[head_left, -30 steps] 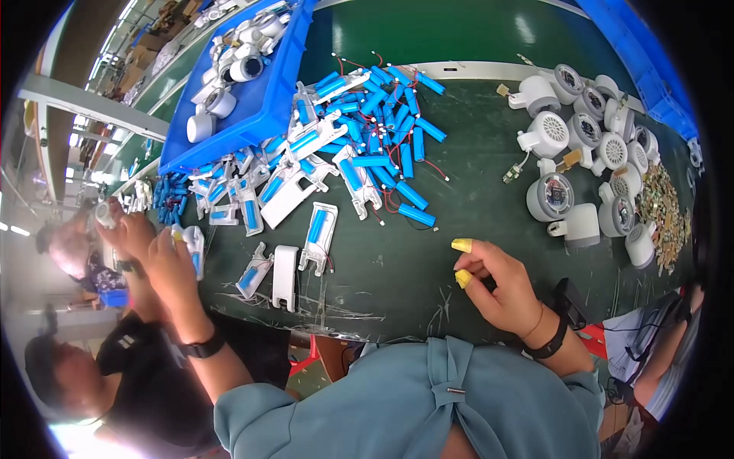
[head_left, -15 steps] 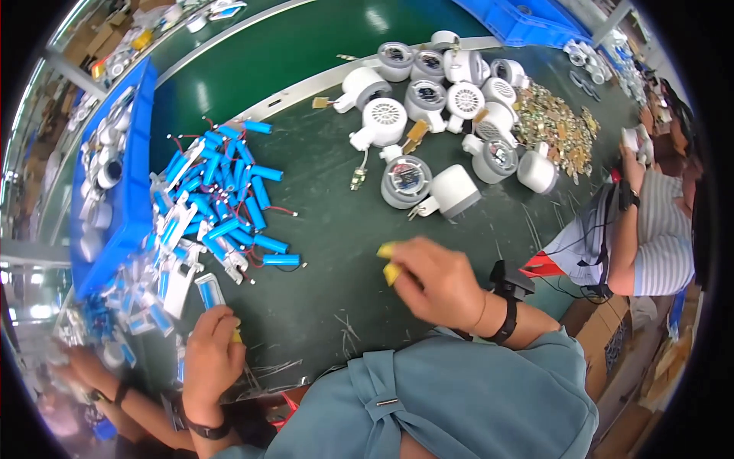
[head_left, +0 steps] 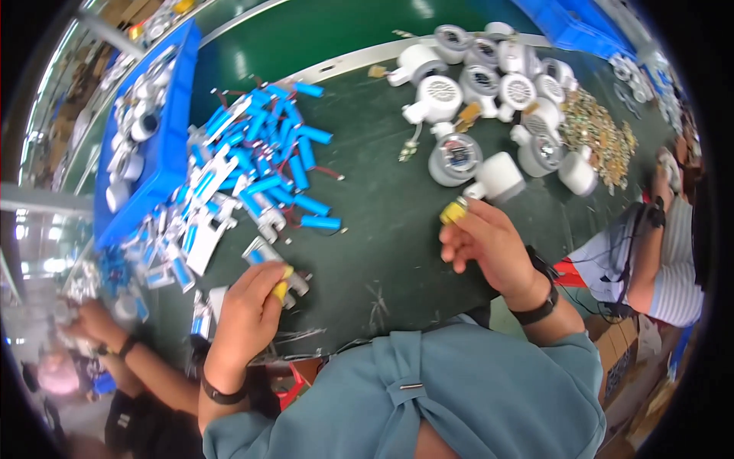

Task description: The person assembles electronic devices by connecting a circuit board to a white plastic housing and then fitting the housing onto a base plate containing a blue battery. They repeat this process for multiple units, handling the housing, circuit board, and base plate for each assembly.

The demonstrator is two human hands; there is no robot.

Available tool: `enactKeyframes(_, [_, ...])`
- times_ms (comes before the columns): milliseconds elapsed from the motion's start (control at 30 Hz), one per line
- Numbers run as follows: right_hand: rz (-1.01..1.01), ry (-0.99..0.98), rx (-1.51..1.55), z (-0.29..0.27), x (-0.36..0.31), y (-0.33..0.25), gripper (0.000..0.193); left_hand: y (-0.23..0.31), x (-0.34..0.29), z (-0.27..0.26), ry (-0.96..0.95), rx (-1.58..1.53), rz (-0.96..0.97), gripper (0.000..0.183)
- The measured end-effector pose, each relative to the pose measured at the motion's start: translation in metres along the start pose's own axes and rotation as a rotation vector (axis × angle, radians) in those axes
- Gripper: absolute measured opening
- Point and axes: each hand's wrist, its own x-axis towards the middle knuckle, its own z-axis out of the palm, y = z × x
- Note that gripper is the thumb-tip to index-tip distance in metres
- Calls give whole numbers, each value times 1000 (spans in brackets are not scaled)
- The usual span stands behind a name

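My left hand (head_left: 248, 310) is closed at the near edge of the pile of blue cylindrical batteries (head_left: 267, 145), with yellow finger covers on its fingertips. A small whitish plastic part (head_left: 300, 284) sticks out beside its thumb, partly hidden by the fingers. Just beyond those fingers lies a battery in a pale holder (head_left: 260, 250). Over the bench, my right hand (head_left: 493, 245) pinches thumb and forefinger together, both in yellow covers; whatever sits between them is too small to name. Nearest to it is a white round-headed housing with a short handle (head_left: 501, 177).
Several white housings (head_left: 442, 98) stand at the back right, beside a heap of small circuit boards (head_left: 600, 138). A blue bin (head_left: 174, 130) with white parts is at the left, another blue bin (head_left: 569, 27) at the far right. Co-workers' arms (head_left: 157, 367) show on both sides.
The view has shifted, so the bench things appear further right and higher. My right thumb and forefinger have come together from apart. A whitish part now shows at my left hand.
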Motion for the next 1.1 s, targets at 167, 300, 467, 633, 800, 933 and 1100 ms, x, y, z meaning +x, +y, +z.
enactKeyframes(167, [156,-300,-407,-3,-16,20,13,1,11,-12,-78,179,298,39])
enactKeyframes(300, [85,-534,-593,11,-8,36,15,3,20,0,-77,157,301,40])
enactKeyframes(467, [25,-619,-679,39,11,43,14,-2,18,18,-88,-35,31,29])
enactKeyframes(633, [80,-542,-531,47,14,47,12,-3,15,28,-91,-446,-211,22])
enactKeyframes(800, [71,-489,-446,50,13,49,10,5,13,40,-90,-563,-275,20])
enactKeyframes(933, [45,-503,-488,49,15,48,9,21,18,45,-182,-754,-441,18])
enactKeyframes(1100, [5,-523,-559,47,14,47,10,18,10,52,-115,-976,-382,19])
